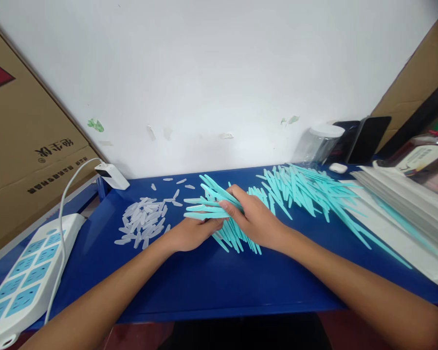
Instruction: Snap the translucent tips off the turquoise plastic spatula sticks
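Observation:
A bunch of thin turquoise plastic sticks point(205, 206) is gripped between both hands near the middle of the blue table, its flat ends pointing left. My left hand point(191, 232) is closed round the bunch from below, with its fingers partly hidden under the sticks. From the right, my right hand point(255, 216) wraps over the same sticks, its thumb lying on top. Beneath and behind the hands lies a pile of like turquoise sticks point(237, 238). To the left, a heap of small translucent caps or sleeves point(144, 221) rests on the table.
A larger pile of turquoise sticks point(306, 192) spreads to the right, beside stacked clear bags point(405, 199). A lidded jar point(321, 146) and a dark phone point(370, 138) stand by the wall. On the left are a power strip point(31, 272), a white charger point(112, 176) and a cardboard box point(29, 131).

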The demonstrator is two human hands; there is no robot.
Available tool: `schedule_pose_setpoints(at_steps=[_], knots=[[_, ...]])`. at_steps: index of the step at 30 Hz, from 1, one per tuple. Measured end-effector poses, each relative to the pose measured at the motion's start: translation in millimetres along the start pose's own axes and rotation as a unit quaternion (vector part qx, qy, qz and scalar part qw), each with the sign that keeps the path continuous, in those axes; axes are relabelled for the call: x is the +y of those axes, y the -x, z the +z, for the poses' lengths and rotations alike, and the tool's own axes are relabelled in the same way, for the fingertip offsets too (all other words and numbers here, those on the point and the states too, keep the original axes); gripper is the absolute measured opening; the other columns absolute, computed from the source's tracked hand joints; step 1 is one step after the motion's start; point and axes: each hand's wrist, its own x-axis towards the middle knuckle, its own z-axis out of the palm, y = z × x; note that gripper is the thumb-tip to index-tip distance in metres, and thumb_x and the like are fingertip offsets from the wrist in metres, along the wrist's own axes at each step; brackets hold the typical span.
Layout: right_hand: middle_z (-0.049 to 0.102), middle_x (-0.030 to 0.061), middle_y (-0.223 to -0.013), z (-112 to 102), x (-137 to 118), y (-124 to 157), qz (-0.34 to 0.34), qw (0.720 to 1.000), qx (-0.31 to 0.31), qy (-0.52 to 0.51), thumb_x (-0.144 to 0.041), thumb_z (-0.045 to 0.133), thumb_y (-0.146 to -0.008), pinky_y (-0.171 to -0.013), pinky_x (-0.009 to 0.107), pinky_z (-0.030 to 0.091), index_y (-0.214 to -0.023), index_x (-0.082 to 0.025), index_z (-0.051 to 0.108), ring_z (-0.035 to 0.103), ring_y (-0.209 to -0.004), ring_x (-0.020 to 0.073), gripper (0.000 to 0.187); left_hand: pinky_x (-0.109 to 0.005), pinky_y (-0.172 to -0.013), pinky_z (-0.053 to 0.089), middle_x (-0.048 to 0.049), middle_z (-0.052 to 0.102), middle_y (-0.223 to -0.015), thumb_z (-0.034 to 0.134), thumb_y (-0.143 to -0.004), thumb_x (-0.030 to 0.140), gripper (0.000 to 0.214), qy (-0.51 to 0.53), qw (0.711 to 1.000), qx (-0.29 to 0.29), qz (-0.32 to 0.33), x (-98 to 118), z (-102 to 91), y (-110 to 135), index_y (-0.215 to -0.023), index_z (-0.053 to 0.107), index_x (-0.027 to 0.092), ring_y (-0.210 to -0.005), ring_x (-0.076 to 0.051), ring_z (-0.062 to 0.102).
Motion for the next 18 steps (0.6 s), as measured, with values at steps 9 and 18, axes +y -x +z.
schedule_pose_setpoints(at_steps=[9, 18], knots=[[0.029, -0.0087, -0.061, 2.0, 0.2, -0.4, 0.002, 1.0, 0.003, -0.021, -0.051, 0.04, -0.111, -0.05, 0.031, 0.02, -0.092, -0.026, 0.036, 0.026, -0.05, 0.0134, 0.032, -0.031, -0.053, 0.018, 0.0044, 0.019, -0.067, 0.048, -0.102, 0.046, 0.046, 0.043, 0.996, -0.056, -0.054, 5.7, 5.6, 4.4, -0.068, 0.028, 0.022, -0.058, -0.013, 0.015], [0.036, -0.0049, -0.072, 1.0, 2.4, -1.3, -0.018, 0.998, 0.006, -0.054, -0.046, 0.042, -0.11, -0.057, 0.028, 0.028, -0.084, -0.025, 0.036, 0.032, -0.064, 0.0144, 0.034, -0.033, -0.053, 0.015, 0.0047, 0.016, -0.069, 0.035, -0.102, 0.072, 0.061, 0.075, 0.994, -0.059, -0.058, 7.1, 9.3, 4.8, -0.069, 0.024, 0.022, -0.058, -0.014, 0.01]])
